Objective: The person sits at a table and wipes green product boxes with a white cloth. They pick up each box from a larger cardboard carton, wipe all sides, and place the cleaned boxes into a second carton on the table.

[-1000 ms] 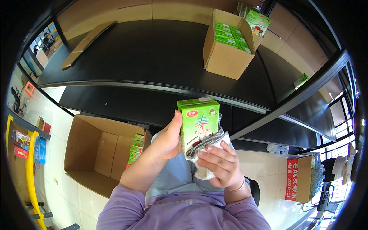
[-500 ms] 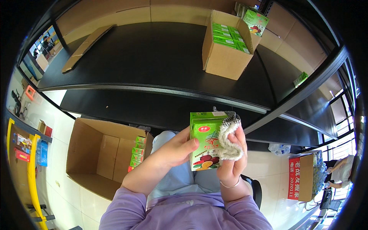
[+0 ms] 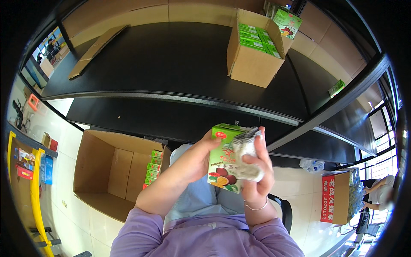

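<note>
Above my lap I hold a green carton (image 3: 217, 156) with fruit pictures on its front. My left hand (image 3: 201, 156) grips its left side, thumb near the top of the front face. In my right hand (image 3: 262, 171) is a white fluffy cloth (image 3: 247, 156) with a black-and-white checked part, pressed against the carton's front and right side. The carton leans slightly. Its back and the fingers behind it are hidden.
On the black shelf (image 3: 171, 60) stands a cardboard box (image 3: 255, 70) of green cartons, with another carton (image 3: 287, 23) behind it. A larger open cardboard box (image 3: 96, 171) at left holds several green cartons (image 3: 153, 169). A flat cardboard strip (image 3: 96, 51) lies far left. At right, a person (image 3: 381, 192) is partly visible.
The carton has tilted and shifted slightly left. My right hand has moved the cloth left across its front, and my left hand has slid higher on its side.
</note>
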Available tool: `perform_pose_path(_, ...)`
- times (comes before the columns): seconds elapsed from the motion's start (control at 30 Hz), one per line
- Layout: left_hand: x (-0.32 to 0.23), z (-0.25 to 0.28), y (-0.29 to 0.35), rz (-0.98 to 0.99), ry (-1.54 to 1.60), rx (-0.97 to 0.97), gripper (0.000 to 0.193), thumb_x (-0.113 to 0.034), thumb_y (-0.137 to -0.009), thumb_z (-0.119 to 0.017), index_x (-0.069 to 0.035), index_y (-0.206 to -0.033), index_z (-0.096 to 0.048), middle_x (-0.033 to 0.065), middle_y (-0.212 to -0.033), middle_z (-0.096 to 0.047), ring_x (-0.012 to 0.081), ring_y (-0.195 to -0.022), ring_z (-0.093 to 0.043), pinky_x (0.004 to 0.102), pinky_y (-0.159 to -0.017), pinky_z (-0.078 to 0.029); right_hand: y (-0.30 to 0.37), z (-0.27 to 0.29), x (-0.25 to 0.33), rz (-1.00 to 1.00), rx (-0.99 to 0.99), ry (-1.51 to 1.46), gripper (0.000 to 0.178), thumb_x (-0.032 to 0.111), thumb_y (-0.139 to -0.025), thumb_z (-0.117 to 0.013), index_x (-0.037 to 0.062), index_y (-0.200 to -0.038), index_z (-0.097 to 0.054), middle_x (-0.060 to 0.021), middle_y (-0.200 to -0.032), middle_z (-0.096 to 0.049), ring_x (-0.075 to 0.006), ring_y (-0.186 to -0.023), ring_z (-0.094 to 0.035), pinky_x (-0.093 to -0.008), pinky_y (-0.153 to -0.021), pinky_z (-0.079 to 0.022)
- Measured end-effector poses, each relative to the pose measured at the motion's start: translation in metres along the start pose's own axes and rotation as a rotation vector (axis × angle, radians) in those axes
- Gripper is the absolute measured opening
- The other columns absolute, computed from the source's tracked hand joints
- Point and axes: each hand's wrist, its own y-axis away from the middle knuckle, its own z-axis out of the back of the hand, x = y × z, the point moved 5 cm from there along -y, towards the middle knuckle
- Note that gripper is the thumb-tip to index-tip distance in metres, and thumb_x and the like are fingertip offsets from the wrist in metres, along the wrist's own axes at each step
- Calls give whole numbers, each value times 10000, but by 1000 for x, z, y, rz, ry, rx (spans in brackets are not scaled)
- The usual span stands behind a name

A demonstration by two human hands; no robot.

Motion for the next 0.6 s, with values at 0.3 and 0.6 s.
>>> perform_pose_path(0.3, 16, 22, -9, 17, -27, -33, 677, -583, -846, -294, -12, -1167, -465, 173, -1139, -526, 281, -1044, -523, 380, -894, -421, 3, -23, 23, 136, 300, 226, 301, 109, -636, -592, 37, -921, -656, -104, -1199, -514, -402, -1265, -240, -506, -1036, -147)
perform_pose_path(0.6, -2, 7, -6, 43, 16, -193, 718, -672, -787, -327, -34, -1045, -534, 103, -931, -597, 209, -823, -588, 318, -728, -485, 31, -21, 29, 213, 406, 79, 245, 174, -730, -531, 33, -879, -664, -74, -1078, -594, -301, -1215, -360, -483, -1055, -115)
